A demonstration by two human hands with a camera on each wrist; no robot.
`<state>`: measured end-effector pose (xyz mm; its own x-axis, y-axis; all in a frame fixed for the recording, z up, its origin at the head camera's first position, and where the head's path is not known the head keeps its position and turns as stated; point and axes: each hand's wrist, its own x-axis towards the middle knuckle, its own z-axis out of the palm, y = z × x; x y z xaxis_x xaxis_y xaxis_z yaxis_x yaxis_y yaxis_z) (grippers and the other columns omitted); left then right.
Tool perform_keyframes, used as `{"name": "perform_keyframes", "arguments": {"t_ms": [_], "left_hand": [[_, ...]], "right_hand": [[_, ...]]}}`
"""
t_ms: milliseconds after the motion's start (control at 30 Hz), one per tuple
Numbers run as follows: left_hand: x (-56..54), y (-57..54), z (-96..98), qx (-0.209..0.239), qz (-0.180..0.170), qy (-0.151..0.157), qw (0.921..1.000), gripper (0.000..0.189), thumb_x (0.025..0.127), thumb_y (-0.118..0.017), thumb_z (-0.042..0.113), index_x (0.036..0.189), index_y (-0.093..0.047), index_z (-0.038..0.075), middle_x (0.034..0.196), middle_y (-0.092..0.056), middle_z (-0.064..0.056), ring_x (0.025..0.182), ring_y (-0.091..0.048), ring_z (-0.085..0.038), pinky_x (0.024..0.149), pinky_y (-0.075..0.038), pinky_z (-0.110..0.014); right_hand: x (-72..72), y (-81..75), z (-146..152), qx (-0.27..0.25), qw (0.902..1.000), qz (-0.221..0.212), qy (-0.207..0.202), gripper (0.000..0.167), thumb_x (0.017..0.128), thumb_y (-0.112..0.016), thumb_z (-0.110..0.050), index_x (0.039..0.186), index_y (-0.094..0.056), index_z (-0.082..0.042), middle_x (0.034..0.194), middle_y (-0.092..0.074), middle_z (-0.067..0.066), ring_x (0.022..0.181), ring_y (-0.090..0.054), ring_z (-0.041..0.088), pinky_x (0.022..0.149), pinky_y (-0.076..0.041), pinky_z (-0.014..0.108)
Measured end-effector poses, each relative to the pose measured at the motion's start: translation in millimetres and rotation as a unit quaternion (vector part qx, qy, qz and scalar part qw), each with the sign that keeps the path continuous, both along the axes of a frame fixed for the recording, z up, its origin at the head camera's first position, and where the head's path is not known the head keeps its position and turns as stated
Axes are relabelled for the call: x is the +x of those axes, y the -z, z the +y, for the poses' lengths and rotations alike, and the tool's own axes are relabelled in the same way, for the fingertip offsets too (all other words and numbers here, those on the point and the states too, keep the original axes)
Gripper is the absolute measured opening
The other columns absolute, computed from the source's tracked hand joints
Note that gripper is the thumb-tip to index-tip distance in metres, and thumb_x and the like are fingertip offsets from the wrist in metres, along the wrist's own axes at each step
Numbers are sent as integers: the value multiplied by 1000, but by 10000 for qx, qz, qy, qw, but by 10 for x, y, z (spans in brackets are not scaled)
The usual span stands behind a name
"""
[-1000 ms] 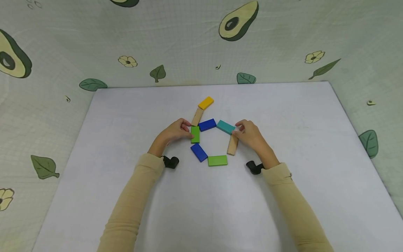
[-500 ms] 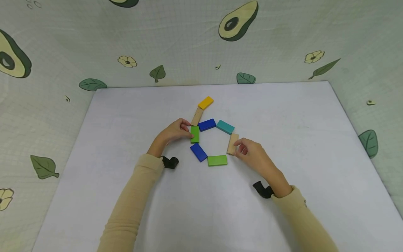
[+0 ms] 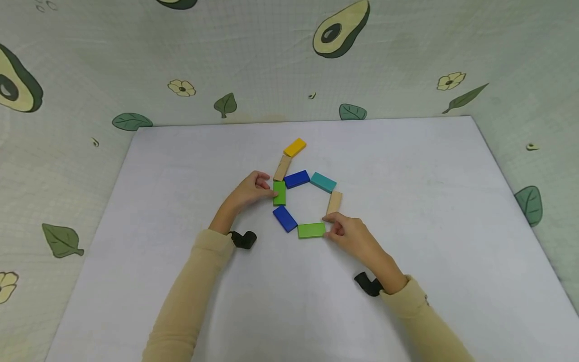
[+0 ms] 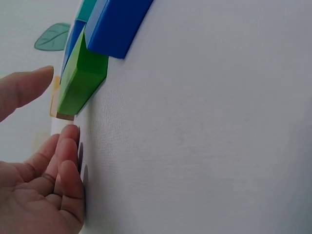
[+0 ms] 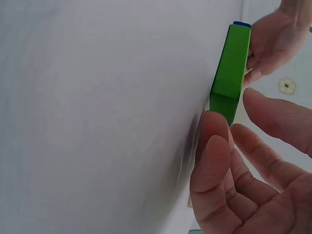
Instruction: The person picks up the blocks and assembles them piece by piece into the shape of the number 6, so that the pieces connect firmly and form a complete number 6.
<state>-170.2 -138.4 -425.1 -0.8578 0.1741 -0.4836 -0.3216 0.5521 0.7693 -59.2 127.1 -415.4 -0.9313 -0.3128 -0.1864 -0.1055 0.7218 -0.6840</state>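
Observation:
On the white table, flat blocks form a ring with a tail. My left hand [image 3: 250,191] rests beside the upright green block [image 3: 279,193] on the ring's left side. In the left wrist view its thumb stands apart from that block and its other fingers bend loosely near the table. At the ring's lower right is my right hand [image 3: 350,234], its fingertips right at the end of the lower green block [image 3: 311,231]. The right wrist view has the thumb off this block's face, with bent fingers by its end. A plain wooden block [image 3: 334,202] is partly hidden behind that hand.
Two blue blocks, one lower [image 3: 285,219] and one upper [image 3: 297,179], and a teal block [image 3: 323,182] complete the ring's outline. Another wooden block [image 3: 282,167] and a yellow block [image 3: 295,147] make the tail. Behind the table hangs a printed cloth [image 3: 271,60].
My right hand has moved from the teal block down past the right wooden block to the lower green block's end. My left hand has stayed nearly still; the blocks look unmoved.

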Motion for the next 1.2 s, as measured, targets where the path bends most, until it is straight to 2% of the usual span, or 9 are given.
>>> {"name": "perform_keyframes", "arguments": {"t_ms": [200,367,633,733,1033,1200], "left_hand": [[161,-22,-30,19,127,-240,9996,60,81,-70,24,131,-41,7,107,-53,-10,97,-48,-23,86,-38,-32],[327,28,-19,-24,247,-423,9988,60,81,-71,23,130,-41,6,112,-53,-11,100,-48,-23,88,-39,-33],[642,54,99,73,361,-632,9973,62,79,-73,22,129,-41,5,116,-51,-13,108,-42,-26,94,-37,-39],[730,43,148,-26,456,-654,9968,62,77,-74,21,128,-43,3,115,-51,-14,112,-40,-28,95,-36,-43],[918,41,247,-653,683,-537,9941,68,71,-80,22,126,-43,6,110,-49,-11,107,-38,-26,84,-37,-38],[973,38,273,-761,867,-503,9921,66,70,-80,22,123,-44,6,110,-47,-10,107,-37,-27,83,-34,-39]], "right_hand": [[-7,9,-32,-82,9999,-67,-89,31,82,-68,-8,112,-62,-5,70,-59,-2,62,-49,8,57,-40,20],[-23,8,-21,-89,9997,-154,-151,29,83,-67,-8,111,-62,-5,70,-59,-1,61,-49,8,56,-40,20],[-53,-2,26,-121,9990,-367,-238,32,85,-65,-8,116,-60,-6,74,-62,1,62,-50,9,56,-42,22],[-77,-3,42,-179,9986,-416,-263,32,86,-64,-8,118,-60,-7,74,-62,2,61,-51,9,55,-42,22],[-113,12,52,-258,9978,-506,-328,32,86,-63,-8,118,-58,-6,73,-61,2,60,-51,9,54,-42,22],[-117,15,53,-267,9977,-537,-324,32,86,-63,-7,118,-58,-5,72,-60,2,59,-50,9,54,-42,22]]}}
